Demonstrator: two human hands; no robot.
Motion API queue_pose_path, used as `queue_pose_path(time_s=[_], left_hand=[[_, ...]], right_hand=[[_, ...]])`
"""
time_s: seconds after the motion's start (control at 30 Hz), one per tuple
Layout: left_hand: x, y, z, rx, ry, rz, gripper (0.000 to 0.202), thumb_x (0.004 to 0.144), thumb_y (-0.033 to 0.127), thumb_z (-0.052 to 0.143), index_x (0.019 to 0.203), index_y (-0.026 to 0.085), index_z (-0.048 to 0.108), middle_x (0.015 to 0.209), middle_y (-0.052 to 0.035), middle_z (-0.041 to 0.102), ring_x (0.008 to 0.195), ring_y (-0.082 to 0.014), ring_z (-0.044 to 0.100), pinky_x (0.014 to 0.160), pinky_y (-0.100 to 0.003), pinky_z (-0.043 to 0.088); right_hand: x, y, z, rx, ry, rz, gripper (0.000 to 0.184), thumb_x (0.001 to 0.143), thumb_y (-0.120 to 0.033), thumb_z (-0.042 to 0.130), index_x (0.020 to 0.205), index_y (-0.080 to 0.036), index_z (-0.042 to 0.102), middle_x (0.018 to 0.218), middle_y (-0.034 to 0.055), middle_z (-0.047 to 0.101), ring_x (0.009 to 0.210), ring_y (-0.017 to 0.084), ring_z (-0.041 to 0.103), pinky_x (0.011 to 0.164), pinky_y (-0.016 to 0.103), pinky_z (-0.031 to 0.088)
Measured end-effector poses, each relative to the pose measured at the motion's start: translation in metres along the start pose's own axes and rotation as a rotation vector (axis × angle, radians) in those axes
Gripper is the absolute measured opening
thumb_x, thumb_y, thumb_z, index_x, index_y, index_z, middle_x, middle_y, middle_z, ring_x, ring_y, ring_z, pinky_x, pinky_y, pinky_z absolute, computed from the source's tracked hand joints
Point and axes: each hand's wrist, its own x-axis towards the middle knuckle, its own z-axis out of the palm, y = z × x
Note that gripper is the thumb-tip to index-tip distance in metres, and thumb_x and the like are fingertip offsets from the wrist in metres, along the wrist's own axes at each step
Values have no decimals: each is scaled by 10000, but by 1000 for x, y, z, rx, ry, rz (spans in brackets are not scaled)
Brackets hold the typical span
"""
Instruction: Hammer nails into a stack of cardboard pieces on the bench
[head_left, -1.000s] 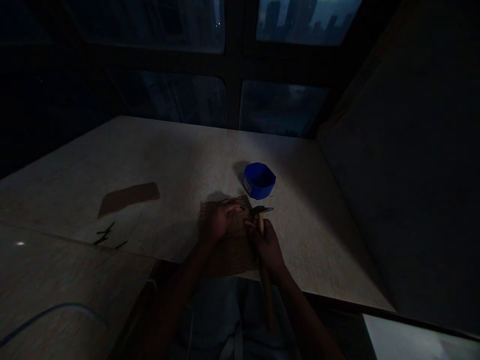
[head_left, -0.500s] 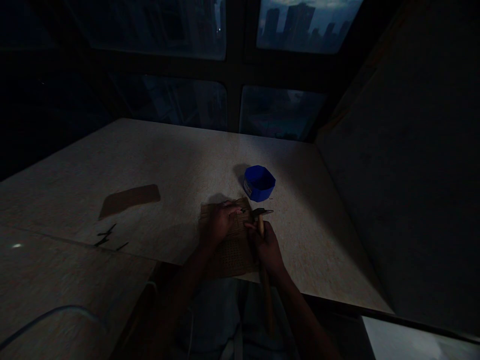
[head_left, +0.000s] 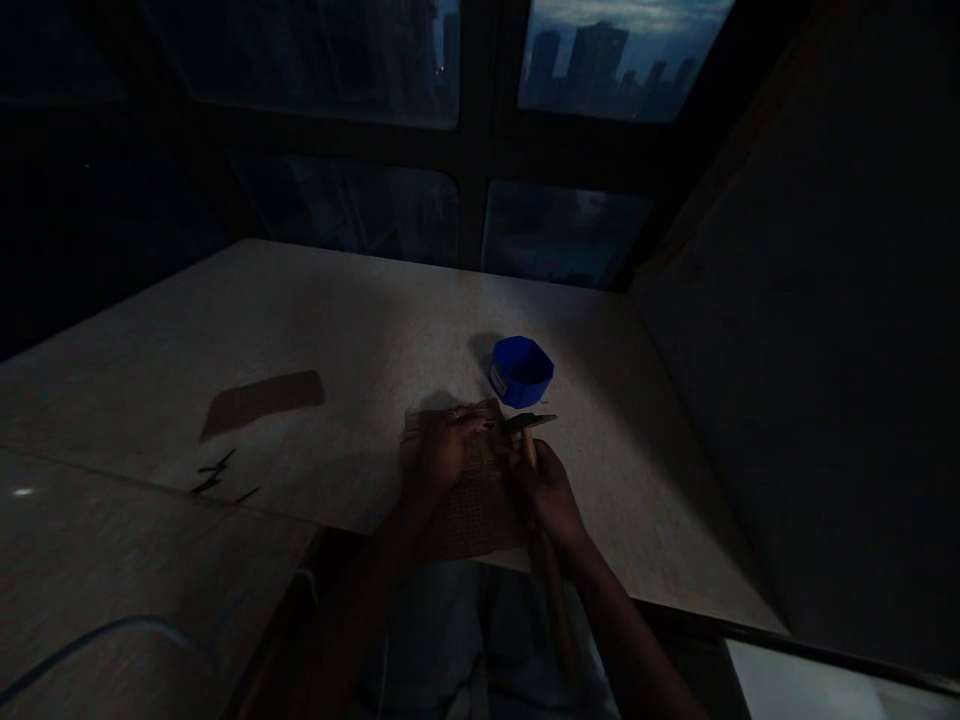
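Right hand (head_left: pixel 551 492) gripping hammer (head_left: pixel 534 440) handle, left hand (head_left: pixel 442 452) fingers pinched closed on perforated board (head_left: pixel 469 505), blue tub (head_left: pixel 521 371) near, pale desk (head_left: pixel 337 330).

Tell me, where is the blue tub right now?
In the head view, the blue tub sits on the table a little right of centre, just beyond the head of the hammer and the far right corner of the woven mat.

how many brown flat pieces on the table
2: a perforated board under the left hand at the near edge, a plain strip apart on the left. Darkness may hide more.
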Motion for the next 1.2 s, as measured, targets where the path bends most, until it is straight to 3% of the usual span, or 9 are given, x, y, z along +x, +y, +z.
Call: queue_pose_path(time_s=[0.13, 0.27, 0.47, 0.67, 0.8, 0.93, 1.1, 1.2], left_hand=[[-1, 3, -1, 13, -9, -5, 416, 822, -21, 509, 1064, 203, 762, 1076, -81, 740, 976, -210, 674, 927, -370, 543], [0, 8, -3, 25, -24, -3, 337, 852, 19, 528, 1019, 198, 760, 1050, -82, 733, 989, -214, 660, 929, -360, 524], [1, 11, -3, 78, -44, -1, 295, 860, 24, 533, 942, 196, 758, 1012, -81, 722, 960, -218, 656, 900, -357, 513], [0, 13, -3, 106, -28, -4, 316, 859, 22, 522, 962, 207, 757, 1023, -86, 724, 967, -222, 656, 896, -359, 519], [-2, 16, -6, 143, -33, 11, 280, 874, 45, 528, 921, 204, 753, 1004, -81, 725, 949, -225, 660, 903, -371, 524], [-5, 14, -5, 163, -10, 41, 249, 928, 98, 521, 975, 200, 743, 1066, -82, 727, 1007, -225, 658, 934, -371, 520], [-7, 11, -2, 202, -13, 42, 216, 966, 160, 528, 1026, 211, 729, 1099, -75, 727, 1028, -214, 657, 953, -359, 506], [-8, 13, -4, 228, -36, 25, 213, 991, 212, 516, 1036, 204, 724, 1091, -75, 733, 995, -208, 667, 923, -347, 509]], right_hand=[[0, -27, -8, 46, -119, 71, 409, 880, -588, 593, 1076, -230, 607, 996, 54, 770, 352, 95, 452, 284, 237, 289], [7, -54, -13, -3, -206, 71, 412, 876, -584, 599, 1085, -230, 627, 898, 35, 773, 272, 69, 385, 246, 223, 269], [20, -58, -15, -148, -308, 90, 374, 871, -559, 604, 1010, -216, 659, 746, 5, 726, 284, 71, 389, 249, 198, 243], [22, -50, -12, -177, -268, -75, 321, 935, -500, 546, 1012, -222, 686, 617, -33, 617, 408, 117, 475, 392, 234, 362], [27, -46, -12, -219, -301, -59, 315, 933, -499, 543, 895, -214, 672, 593, -33, 596, 414, 116, 471, 382, 227, 340], [27, -46, -15, -232, -300, 15, 387, 939, -566, 520, 997, -202, 637, 647, -37, 623, 342, 80, 412, 315, 205, 283], [26, -67, -18, -11, -184, 0, 472, 907, -653, 538, 1027, -201, 602, 616, -53, 605, 295, 62, 358, 288, 198, 250], [23, -81, -25, 210, -99, -32, 539, 885, -698, 543, 1153, -231, 563, 651, -60, 594, 352, 83, 437, 348, 213, 358]])
